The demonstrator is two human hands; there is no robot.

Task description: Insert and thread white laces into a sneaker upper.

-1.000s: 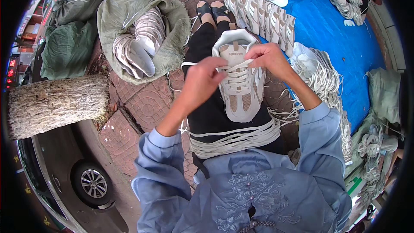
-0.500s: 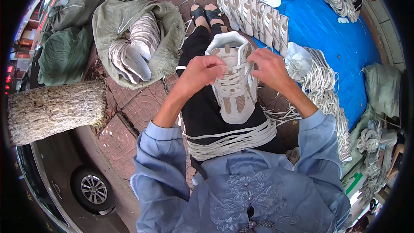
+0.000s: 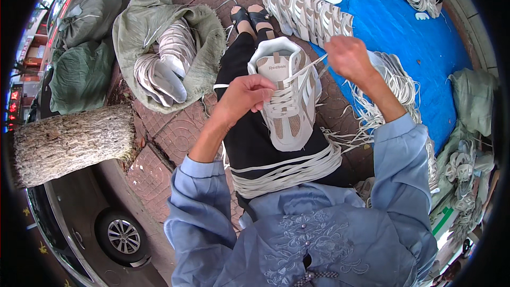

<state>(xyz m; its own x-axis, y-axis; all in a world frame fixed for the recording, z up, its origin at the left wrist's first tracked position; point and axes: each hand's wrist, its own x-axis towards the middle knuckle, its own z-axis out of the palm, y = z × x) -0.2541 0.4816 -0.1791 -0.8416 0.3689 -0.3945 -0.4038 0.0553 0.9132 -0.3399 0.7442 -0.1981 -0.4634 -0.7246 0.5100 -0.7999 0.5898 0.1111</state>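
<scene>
A beige and white sneaker (image 3: pixel 287 122) rests on my thighs, its toe toward me and its opening away. White lace crosses the lower part of its tongue. My right hand (image 3: pixel 349 59) is closed on a white shoelace (image 3: pixel 314 66), pulled taut up and to the right from an upper eyelet. My left hand (image 3: pixel 247 97) is at the shoe's left edge beside the lacing, thumb and fingers pinched together; what they grip, if anything, is hidden. A bundle of loose white laces (image 3: pixel 289 172) lies across my lap.
Stacked shoe uppers (image 3: pixel 308 17) lie on a blue tarp (image 3: pixel 404 48) at the far right, with more laced pieces (image 3: pixel 390 85) nearer. An open green sack (image 3: pixel 207 32) on the left holds more uppers. A tree trunk (image 3: pixel 74 143) and a parked car (image 3: pixel 79 218) stand at left.
My right hand has moved away from the shoe, up and to the right, drawing the lace out taut. My left hand stays by the lacing. The view has shifted slightly.
</scene>
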